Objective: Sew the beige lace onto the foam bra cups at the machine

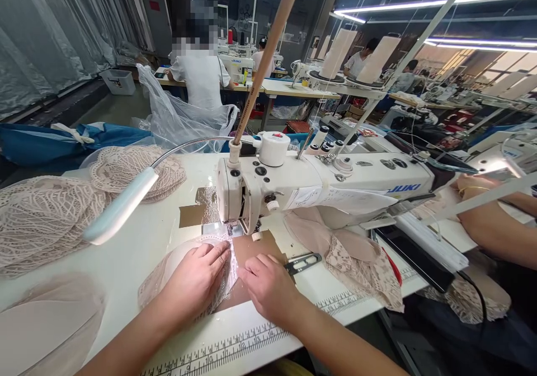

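Left hand [197,278] and right hand [268,286] lie flat, fingers loose, pressing the lace cup [165,267] under the sewing machine [319,183]. The needle seems close, so keep fingertips back.

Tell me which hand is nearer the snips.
Right. The right hand lies just left of the snips; the left hand rests farther left, on the lace.

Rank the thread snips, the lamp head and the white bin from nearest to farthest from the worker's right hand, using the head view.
1. Thread snips, on the table just right of the right hand.
2. Lamp head, over the table to the left.
3. White bin, on the floor, far back left.
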`<state>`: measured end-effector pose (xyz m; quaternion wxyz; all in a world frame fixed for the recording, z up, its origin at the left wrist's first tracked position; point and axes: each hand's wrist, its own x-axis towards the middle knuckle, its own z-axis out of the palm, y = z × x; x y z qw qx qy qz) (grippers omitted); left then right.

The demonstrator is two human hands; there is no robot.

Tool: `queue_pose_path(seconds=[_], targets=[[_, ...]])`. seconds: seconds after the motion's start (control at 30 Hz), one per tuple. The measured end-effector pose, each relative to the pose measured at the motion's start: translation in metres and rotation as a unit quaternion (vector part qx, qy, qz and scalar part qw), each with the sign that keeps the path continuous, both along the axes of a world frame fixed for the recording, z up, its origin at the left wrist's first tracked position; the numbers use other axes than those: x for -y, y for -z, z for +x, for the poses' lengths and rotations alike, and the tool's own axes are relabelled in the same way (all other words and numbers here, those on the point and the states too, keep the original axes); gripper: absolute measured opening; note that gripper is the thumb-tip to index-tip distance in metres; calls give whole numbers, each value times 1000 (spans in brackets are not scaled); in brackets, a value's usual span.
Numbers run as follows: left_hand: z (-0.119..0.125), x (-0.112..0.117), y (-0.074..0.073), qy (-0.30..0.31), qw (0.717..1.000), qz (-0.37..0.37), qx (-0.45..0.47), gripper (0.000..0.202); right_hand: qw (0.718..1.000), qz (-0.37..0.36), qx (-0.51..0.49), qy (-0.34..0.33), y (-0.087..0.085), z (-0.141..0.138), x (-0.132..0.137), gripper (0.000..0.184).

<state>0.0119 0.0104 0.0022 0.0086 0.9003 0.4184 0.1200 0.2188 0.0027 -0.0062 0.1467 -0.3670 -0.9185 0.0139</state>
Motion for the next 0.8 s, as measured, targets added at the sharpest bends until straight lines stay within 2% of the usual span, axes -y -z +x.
queue_pose_path(seconds=[0.1,0.3,0.63,0.8], targets=[[-2,-4,0,7,1000,-5,12,39,1000,4,1,2,1,-2,-2,21],[-9,-14,-5,7,999,-23,-30,51,999,-5,27,17,2,-6,-8,16],[-13,-12,-8,34,999,-34,21,54,998,-24,60,7,-7,-6,-15,12],[-18,-23,-7,30,999,-41,-6,61,996,-27,84,1,-13,-11,-24,11]])
